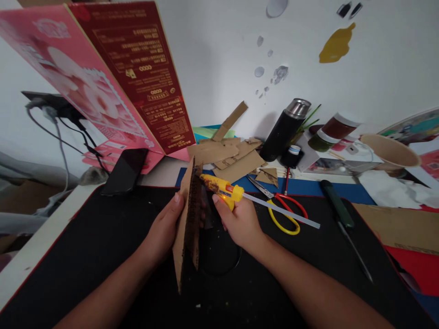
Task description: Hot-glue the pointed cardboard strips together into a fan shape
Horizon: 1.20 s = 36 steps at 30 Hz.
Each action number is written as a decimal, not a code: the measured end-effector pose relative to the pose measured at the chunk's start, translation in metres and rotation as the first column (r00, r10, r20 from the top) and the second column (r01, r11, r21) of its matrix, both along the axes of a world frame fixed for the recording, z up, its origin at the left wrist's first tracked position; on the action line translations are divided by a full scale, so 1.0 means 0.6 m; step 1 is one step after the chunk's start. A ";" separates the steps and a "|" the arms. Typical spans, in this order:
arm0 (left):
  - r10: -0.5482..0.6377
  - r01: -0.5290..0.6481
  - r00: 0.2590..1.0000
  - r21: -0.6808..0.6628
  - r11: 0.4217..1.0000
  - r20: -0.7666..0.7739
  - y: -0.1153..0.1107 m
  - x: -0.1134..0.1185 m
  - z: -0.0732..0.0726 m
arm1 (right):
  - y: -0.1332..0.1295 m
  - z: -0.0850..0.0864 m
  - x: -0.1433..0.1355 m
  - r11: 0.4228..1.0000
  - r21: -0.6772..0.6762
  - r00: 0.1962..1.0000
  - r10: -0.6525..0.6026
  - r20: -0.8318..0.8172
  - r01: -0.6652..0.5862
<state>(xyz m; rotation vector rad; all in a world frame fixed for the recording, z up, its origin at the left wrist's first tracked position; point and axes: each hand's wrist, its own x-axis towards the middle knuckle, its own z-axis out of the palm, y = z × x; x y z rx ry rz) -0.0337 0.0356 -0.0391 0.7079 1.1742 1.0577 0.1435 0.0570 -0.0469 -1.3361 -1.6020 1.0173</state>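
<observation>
My left hand (168, 220) grips a folded or joined cardboard piece (184, 224), held on edge above the black mat. Its thumb lies on the near face, and some fingers are hidden behind the cardboard. In my right hand (240, 224) is a yellow hot glue gun (219, 185) with brown stains near its nozzle. A long translucent glue stick (284, 211) sticks out of its back end. The nozzle points at the cardboard's upper edge; whether it touches cannot be made out. An orange light glows on the gun's body.
Scissors (284, 219) with red and yellow handles lie right of my right hand, near a green-handled pointed tool (343, 219). Cardboard scraps (240, 164) lie behind, beside a black thermos (284, 130). A phone (125, 171) leans by a large pink and red box (137, 73).
</observation>
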 end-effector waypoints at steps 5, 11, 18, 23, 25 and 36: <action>0.008 -0.008 1.000 0.003 1.000 -0.002 0.000 -0.001 -0.002 | 0.001 0.001 0.000 1.000 0.001 1.000 0.001 0.002 -0.001; 0.010 -0.009 1.000 -0.019 1.000 0.013 -0.001 -0.001 -0.004 | 0.002 0.001 -0.001 1.000 0.013 1.000 -0.011 -0.005 0.011; 0.022 -0.022 1.000 -0.012 1.000 0.012 0.001 -0.001 -0.003 | 0.002 0.000 0.000 1.000 0.000 1.000 -0.008 -0.018 0.008; 0.014 -0.013 1.000 -0.030 0.999 0.019 0.000 -0.001 -0.002 | 0.003 -0.002 0.001 1.000 0.000 1.000 -0.013 -0.013 0.013; 0.016 -0.015 1.000 -0.027 1.000 0.016 0.000 0.000 -0.002 | 0.003 -0.003 0.001 1.000 -0.004 1.000 -0.019 -0.015 0.019; 0.007 -0.006 1.000 -0.023 1.000 0.013 0.000 -0.002 -0.007 | 0.004 -0.002 0.002 1.000 0.009 1.000 -0.020 0.008 0.020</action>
